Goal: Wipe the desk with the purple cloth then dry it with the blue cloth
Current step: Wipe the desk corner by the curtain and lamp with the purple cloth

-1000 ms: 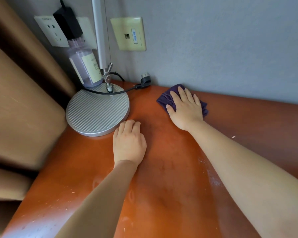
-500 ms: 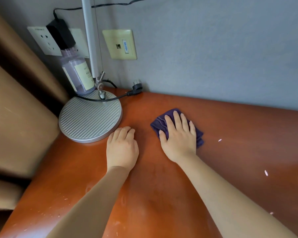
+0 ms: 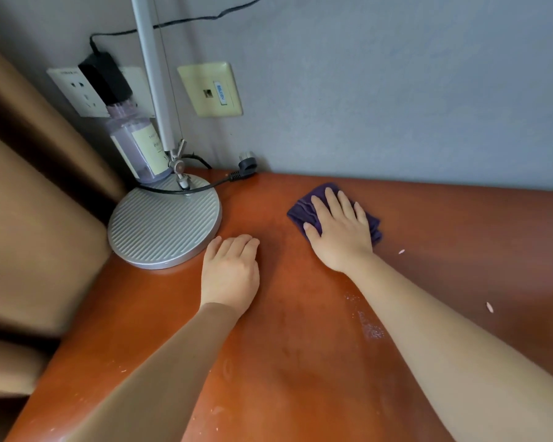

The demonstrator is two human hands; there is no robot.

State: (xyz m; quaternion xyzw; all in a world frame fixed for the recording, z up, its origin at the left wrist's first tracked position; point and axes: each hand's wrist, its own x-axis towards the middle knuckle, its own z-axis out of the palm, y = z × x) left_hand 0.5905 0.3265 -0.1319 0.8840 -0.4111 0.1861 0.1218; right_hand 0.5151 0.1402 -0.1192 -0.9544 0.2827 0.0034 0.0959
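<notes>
A: Nearest the camera, what lies on the glossy reddish-brown wooden worktop (image 3: 300, 362)?

B: Two bare forearms reach across it, with pale crumbs scattered along its near left edge and a whitish smear beside the right forearm. Two larger pale flecks (image 3: 489, 307) lie out to the right.

A: And the two hands?

B: The left hand (image 3: 229, 275) rests palm down on the bare wood, fingers loosely bent, holding nothing. Its fingertips sit just beside the rim of the round, ribbed, silver-grey metal lamp base (image 3: 163, 221). The right hand (image 3: 340, 231) lies flat with straight, spread fingers, pressing on the crumpled dark purple cloth (image 3: 304, 208), which is well back on the worktop, near the wall and to the right of the lamp base.

A: What crowds the far left corner?

B: One lamp base with one slim grey pole (image 3: 152, 74) rising from it, one black cable (image 3: 192, 189) curling over the base to an unplugged black plug (image 3: 247, 162) lying against the wall, and one clear bottle with a cream label (image 3: 141, 145) behind the pole. A tan curtain (image 3: 29, 218) hangs at the left.

A: And on the grey wall (image 3: 396, 90)?

B: One white socket plate (image 3: 77, 90) carrying a black adapter (image 3: 104, 78), and one cream data-port plate (image 3: 209, 89).
</notes>
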